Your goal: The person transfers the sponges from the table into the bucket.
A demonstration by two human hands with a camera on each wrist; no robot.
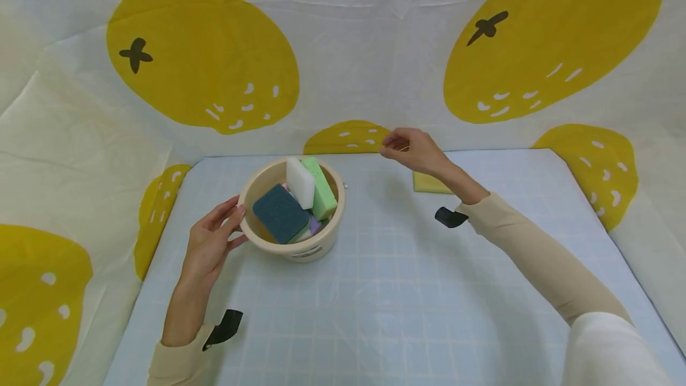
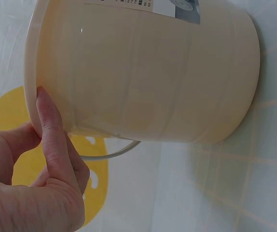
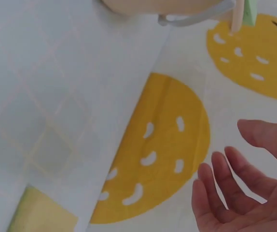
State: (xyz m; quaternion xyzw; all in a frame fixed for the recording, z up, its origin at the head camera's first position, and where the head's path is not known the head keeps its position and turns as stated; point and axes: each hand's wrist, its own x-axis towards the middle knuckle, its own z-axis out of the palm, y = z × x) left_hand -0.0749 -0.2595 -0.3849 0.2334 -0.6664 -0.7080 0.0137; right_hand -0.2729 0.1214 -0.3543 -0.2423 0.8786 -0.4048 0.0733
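A cream bucket [image 1: 321,242] stands at the left of the table, filled with sponges. On top lie a dark green scouring sponge [image 1: 280,213], a white sponge [image 1: 301,183] and a light green sponge [image 1: 320,190]; a bit of purple shows beneath them. My left hand [image 1: 210,243] pinches the bucket's rim on its left side, thumb and fingers on either side of the rim in the left wrist view. Raised over the table's back edge, right of the bucket, my right hand [image 1: 415,149] holds nothing, its fingers loosely bent. A yellow sponge [image 1: 429,183] lies below it, partly hidden by the wrist.
The table [image 1: 375,302] wears a pale blue checked cover. Behind and beside it hangs a white sheet [image 1: 370,46] printed with big yellow fruit. The bucket's thin grey handle [image 2: 112,154] hangs down at its back.
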